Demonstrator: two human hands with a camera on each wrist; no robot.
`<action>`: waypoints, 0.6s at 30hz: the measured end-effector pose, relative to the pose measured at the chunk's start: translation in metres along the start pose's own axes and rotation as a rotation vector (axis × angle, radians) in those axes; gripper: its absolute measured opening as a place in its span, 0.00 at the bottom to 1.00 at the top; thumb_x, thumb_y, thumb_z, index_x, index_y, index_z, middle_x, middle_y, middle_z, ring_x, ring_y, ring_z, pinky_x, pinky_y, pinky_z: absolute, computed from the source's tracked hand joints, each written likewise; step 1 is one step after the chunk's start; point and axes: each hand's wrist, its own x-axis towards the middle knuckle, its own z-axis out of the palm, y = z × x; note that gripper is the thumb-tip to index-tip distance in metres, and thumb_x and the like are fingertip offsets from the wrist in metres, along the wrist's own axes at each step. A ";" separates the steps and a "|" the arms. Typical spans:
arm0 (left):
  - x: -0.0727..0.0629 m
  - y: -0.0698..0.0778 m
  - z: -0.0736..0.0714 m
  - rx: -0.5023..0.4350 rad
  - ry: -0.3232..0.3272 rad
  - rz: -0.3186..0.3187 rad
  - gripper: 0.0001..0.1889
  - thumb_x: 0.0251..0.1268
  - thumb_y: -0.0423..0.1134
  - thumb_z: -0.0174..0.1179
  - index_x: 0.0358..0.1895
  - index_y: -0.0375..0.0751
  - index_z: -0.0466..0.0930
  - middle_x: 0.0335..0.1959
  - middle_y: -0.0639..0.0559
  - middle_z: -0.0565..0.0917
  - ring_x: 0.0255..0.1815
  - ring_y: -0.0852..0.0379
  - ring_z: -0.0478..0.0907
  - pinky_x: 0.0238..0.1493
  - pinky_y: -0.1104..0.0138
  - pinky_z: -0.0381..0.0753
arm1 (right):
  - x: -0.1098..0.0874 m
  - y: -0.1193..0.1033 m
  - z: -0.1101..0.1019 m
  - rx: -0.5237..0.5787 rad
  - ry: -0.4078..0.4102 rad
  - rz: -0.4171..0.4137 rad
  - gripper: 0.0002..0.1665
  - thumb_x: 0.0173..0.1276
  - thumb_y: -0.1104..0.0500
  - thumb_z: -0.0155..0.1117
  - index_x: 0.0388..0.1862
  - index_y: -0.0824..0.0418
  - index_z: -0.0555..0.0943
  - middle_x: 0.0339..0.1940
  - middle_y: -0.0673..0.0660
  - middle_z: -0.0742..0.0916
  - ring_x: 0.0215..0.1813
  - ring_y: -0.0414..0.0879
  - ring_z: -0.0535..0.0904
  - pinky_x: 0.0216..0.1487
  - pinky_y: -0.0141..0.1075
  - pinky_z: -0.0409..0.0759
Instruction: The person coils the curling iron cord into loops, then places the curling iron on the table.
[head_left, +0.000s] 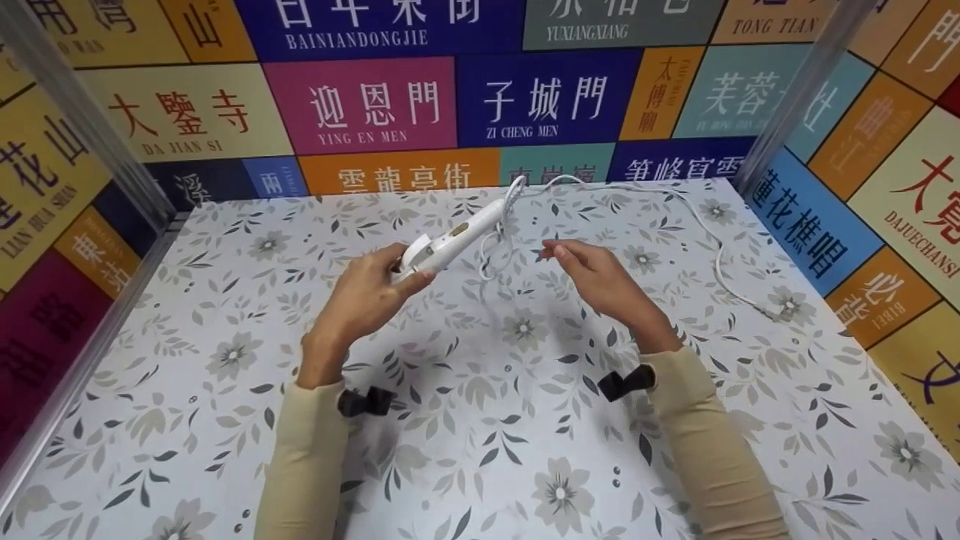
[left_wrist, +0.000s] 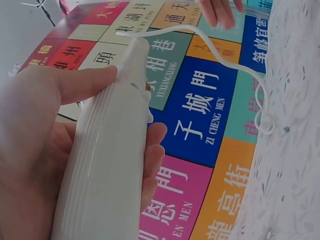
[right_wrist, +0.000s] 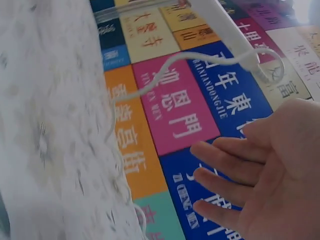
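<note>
A white hair straightener (head_left: 469,231), with a gold patch on its side, is in my left hand (head_left: 364,296). It slants up and to the right above the table. In the left wrist view the thumb lies along the ribbed white shell of the straightener (left_wrist: 102,165), and the fingers curl round its far side. From its upper end runs a white cord (head_left: 712,232), looped near the straightener. My right hand (head_left: 600,281) is apart from it, to the right of the cord loop. The right wrist view has this hand (right_wrist: 270,165) with loosely spread fingers and nothing in them.
A white table (head_left: 559,420) with a grey leaf and flower pattern lies below. Colourful panels (head_left: 360,105) with large characters stand behind and at both sides. The cord trails along the back edge, then curves down on the right. Dark clips (head_left: 367,401) sit at both wrists.
</note>
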 end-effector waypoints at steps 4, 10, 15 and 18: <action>0.004 0.001 0.002 -0.008 -0.004 0.027 0.20 0.68 0.51 0.62 0.57 0.43 0.80 0.40 0.45 0.83 0.35 0.50 0.74 0.36 0.60 0.72 | 0.004 -0.010 0.013 0.062 -0.143 -0.015 0.32 0.82 0.48 0.46 0.79 0.57 0.61 0.77 0.60 0.71 0.80 0.55 0.62 0.79 0.55 0.57; 0.007 0.003 0.003 -0.011 -0.030 0.049 0.21 0.68 0.52 0.62 0.57 0.44 0.80 0.39 0.47 0.84 0.33 0.51 0.75 0.35 0.61 0.73 | 0.006 -0.015 0.026 0.113 -0.152 -0.036 0.29 0.80 0.47 0.52 0.73 0.58 0.69 0.75 0.58 0.72 0.80 0.54 0.60 0.79 0.55 0.56; 0.006 0.000 0.003 -0.020 -0.051 0.037 0.20 0.69 0.51 0.61 0.56 0.44 0.80 0.38 0.46 0.83 0.33 0.51 0.75 0.35 0.61 0.73 | 0.007 -0.012 0.027 0.183 -0.186 -0.068 0.20 0.83 0.52 0.45 0.54 0.64 0.80 0.58 0.60 0.84 0.68 0.54 0.75 0.72 0.55 0.66; 0.005 -0.002 0.003 -0.045 -0.050 0.036 0.19 0.69 0.51 0.62 0.55 0.43 0.80 0.37 0.46 0.82 0.33 0.52 0.74 0.36 0.61 0.73 | 0.007 -0.010 0.023 0.303 -0.247 -0.125 0.21 0.84 0.54 0.41 0.48 0.66 0.78 0.45 0.57 0.87 0.60 0.52 0.81 0.69 0.52 0.70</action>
